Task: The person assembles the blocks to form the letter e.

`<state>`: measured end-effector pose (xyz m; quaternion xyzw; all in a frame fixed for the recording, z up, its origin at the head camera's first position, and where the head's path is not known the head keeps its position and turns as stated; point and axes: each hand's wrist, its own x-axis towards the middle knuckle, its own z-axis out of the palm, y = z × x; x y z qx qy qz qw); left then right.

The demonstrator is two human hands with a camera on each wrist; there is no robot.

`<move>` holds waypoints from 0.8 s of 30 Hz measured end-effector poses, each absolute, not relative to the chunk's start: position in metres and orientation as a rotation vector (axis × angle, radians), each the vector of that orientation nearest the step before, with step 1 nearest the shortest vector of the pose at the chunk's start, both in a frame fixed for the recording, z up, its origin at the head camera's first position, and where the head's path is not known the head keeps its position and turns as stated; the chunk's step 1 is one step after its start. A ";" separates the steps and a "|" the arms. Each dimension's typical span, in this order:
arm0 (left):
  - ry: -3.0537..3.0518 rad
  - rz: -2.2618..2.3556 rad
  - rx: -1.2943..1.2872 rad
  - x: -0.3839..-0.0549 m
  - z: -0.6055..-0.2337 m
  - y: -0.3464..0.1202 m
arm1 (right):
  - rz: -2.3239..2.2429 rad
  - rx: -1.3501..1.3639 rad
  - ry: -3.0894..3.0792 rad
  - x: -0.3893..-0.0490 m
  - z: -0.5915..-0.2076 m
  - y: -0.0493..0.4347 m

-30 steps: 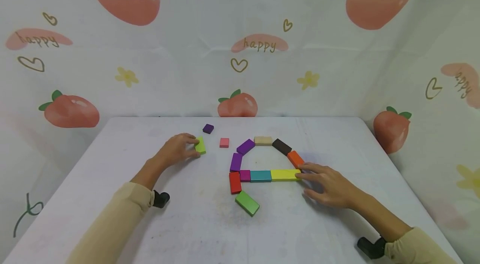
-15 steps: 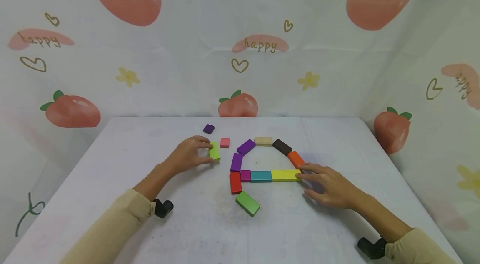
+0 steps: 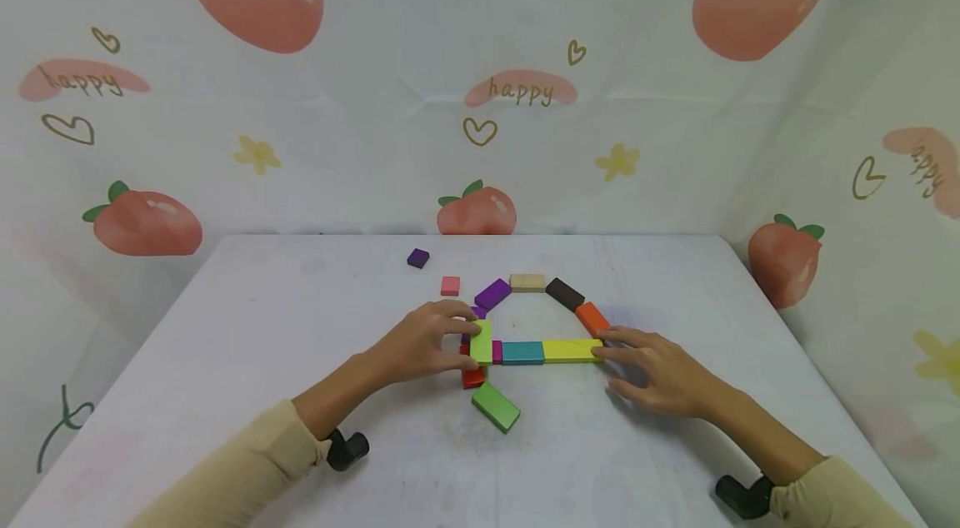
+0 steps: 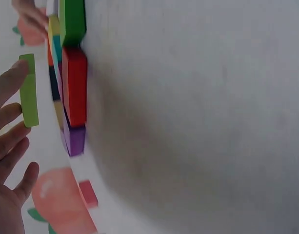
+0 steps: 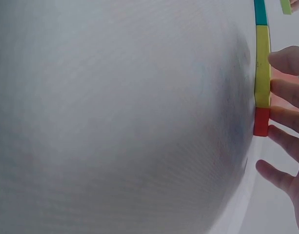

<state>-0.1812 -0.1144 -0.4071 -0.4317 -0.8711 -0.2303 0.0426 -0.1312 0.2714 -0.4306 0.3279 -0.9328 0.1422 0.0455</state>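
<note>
My left hand (image 3: 423,345) pinches a lime green block (image 3: 482,342) between thumb and fingers. In the left wrist view that lime block is raised off the table. From the head it overlaps the red block (image 3: 472,379), the magenta block (image 3: 497,353) and part of a purple block. My right hand (image 3: 660,370) has its fingers spread, fingertips at the right end of the yellow block (image 3: 572,351) and by the orange block (image 3: 592,319). Beside the yellow one lies a teal block (image 3: 522,353). A purple block (image 3: 492,293), beige block (image 3: 527,283) and black block (image 3: 565,294) continue the arch.
A green block (image 3: 496,407) lies slanted below the red one. Farther back, a pink block (image 3: 450,286) and a dark purple block (image 3: 418,258) lie apart from the arch on the white table (image 3: 300,286). A patterned cloth (image 3: 360,136) hangs behind.
My left hand has carried the lime green block rightward and slightly toward the front, from beside the pink block to over the arch's left corner. My right hand has stayed put.
</note>
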 end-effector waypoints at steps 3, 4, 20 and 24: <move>-2.639 -0.718 -1.381 -0.171 -0.406 -0.104 | 0.433 1.008 -2.831 -0.131 -0.431 0.271; -2.628 -0.720 -1.400 -0.169 -0.407 -0.101 | 0.433 1.009 -2.827 -0.131 -0.431 0.271; -2.604 -0.649 -1.540 -0.126 -0.413 -0.061 | 0.437 1.000 -2.845 -0.130 -0.430 0.271; -2.620 -0.631 -1.537 -0.120 -0.415 -0.055 | 0.437 1.002 -2.854 -0.130 -0.430 0.272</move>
